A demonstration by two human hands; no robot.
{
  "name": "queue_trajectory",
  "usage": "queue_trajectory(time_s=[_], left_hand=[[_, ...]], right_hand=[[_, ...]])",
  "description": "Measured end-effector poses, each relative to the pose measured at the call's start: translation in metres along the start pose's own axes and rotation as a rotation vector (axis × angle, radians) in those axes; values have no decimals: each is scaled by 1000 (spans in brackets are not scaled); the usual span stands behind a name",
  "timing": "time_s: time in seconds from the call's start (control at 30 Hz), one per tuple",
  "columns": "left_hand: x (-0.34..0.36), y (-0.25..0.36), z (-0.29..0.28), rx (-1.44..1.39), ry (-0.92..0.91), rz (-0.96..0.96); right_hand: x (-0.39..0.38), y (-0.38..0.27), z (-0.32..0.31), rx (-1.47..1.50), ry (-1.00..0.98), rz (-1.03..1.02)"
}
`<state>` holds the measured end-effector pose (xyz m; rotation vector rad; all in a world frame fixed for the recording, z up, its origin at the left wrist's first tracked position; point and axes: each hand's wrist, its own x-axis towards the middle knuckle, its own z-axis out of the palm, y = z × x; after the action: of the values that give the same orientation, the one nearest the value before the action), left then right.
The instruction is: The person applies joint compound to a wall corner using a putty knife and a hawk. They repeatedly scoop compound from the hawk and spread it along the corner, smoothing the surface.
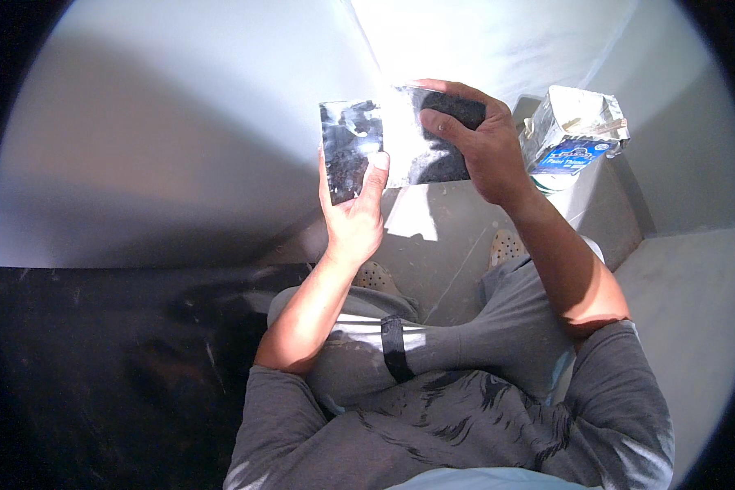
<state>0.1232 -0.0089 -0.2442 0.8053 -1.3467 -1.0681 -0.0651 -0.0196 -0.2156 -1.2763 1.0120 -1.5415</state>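
The smaller plate (pixel 351 135) and the larger plate (pixel 445 159) are held up in front of the person, above the floor (pixel 453 273), their edges meeting or nearly so; whether they touch is unclear. The left hand (pixel 354 227) has its fingers closed on the smaller plate's lower end, thumb on the near face; the right hand (pixel 494 147) pinches the larger plate's right end, thumb across the face, other fingers mostly hidden behind. Both look thin, light and fairly stiff, perhaps slightly springy, and unlikely to break. The pale smears could make them slippery, so a firm pinch well in from the edge, thumb against fingers, seems the best hold.
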Motion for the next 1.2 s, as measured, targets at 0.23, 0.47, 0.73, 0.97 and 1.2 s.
queue_trajectory(time_s=[0.23,0.47,0.73,0.97,1.2], left_hand=[[7,1,-11,-21,-138,-166],[3,-13,-3,-127,104,20],[1,-3,-3,53,13,-12],[6,-4,-8,140,-58,-53],[8,-3,-7,77,-72,-109]], right_hand=[[3,-2,-6,-77,-75,-56],[6,8,0,-96,70,-97],[1,11,4,-105,58,-71],[-4,10,4,-146,-75,-81],[4,9,-4,-177,-112,-83]])
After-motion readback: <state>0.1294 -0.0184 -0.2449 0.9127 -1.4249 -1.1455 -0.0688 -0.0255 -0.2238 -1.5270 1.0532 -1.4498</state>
